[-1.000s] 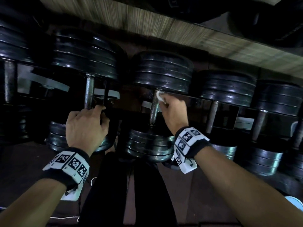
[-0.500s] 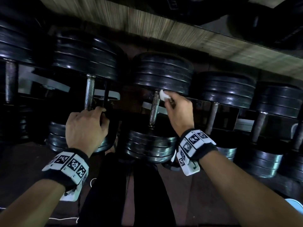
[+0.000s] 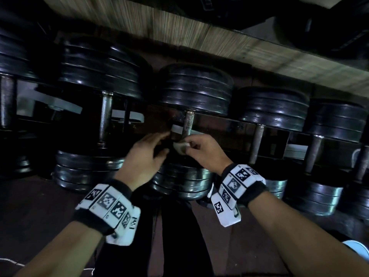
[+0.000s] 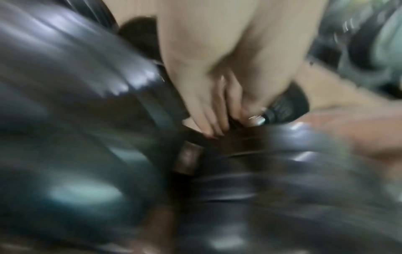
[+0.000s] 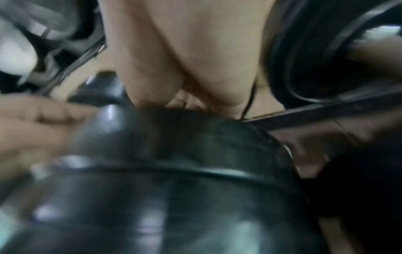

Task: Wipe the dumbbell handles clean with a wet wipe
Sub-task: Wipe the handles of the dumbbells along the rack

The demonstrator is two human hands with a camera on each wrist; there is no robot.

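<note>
Several black plate dumbbells lie in a row on a rack. The middle dumbbell's metal handle [image 3: 188,124] runs from its far plates [image 3: 196,90] to its near plates [image 3: 182,181]. My right hand [image 3: 199,150] pinches a crumpled grey-white wet wipe [image 3: 180,146] at the lower part of that handle. My left hand [image 3: 146,154] hovers just left of the wipe, fingers spread and reaching toward it, holding nothing. Both wrist views are blurred; the left wrist view shows straight fingers [image 4: 208,118] over dark plates [image 4: 76,86].
Another dumbbell with a bare handle [image 3: 105,120] lies to the left, and two more handles [image 3: 257,144] [image 3: 314,152] to the right. A wooden shelf edge [image 3: 199,35] runs above the rack. My dark trouser legs [image 3: 173,236] are below.
My left hand has left the left dumbbell's near end and moved right to the middle handle. My right hand slid the wipe down from the handle's top to its lower part.
</note>
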